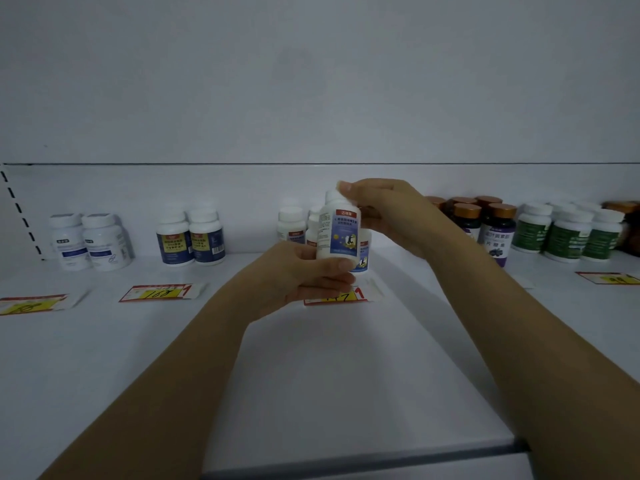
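A white bottle with a blue picture label and a red name tag (341, 233) is held upright above the white shelf (311, 368). My left hand (304, 275) grips its base from below, fingers curled round the bottom. My right hand (388, 213) comes from the right and grips the cap at the top, thumb on the cap's front. Behind the held bottle stand several matching white bottles (292, 225), partly hidden by it and by my hands.
Along the back of the shelf stand two white bottles (91, 240), two dark-blue-labelled bottles (190, 239), several dark bottles with copper caps (485, 226) and green-labelled bottles (568, 233). Yellow and red price tags (159, 292) lie flat on the shelf. The shelf's front edge (363, 462) is near.
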`<action>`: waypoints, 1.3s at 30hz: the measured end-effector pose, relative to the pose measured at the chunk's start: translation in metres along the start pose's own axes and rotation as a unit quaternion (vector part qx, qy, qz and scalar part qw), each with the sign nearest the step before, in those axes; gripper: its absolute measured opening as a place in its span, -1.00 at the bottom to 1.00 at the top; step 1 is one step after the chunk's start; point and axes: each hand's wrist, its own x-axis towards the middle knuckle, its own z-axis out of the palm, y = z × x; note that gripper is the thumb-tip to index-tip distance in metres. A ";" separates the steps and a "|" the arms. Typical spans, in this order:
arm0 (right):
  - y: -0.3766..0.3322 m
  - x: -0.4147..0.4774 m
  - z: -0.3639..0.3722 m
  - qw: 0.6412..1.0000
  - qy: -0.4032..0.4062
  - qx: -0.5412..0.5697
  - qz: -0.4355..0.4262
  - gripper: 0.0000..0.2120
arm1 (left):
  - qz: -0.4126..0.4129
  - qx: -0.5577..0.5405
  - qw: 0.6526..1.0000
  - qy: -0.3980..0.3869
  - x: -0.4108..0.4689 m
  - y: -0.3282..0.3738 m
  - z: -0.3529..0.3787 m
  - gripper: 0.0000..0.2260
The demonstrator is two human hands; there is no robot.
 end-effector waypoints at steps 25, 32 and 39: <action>-0.004 -0.007 0.003 0.996 0.055 -0.040 -0.061 -0.70 | 0.036 0.026 0.999 0.024 0.004 -0.001 -0.002 -0.60; -0.013 -0.015 0.007 0.983 0.066 -0.050 -0.163 -0.89 | 0.111 0.108 0.985 0.080 0.004 -0.001 -0.002 -0.70; -0.019 -0.023 0.014 0.972 0.000 -0.040 -0.231 -0.76 | 0.184 0.092 0.968 0.147 0.005 -0.003 -0.011 -0.53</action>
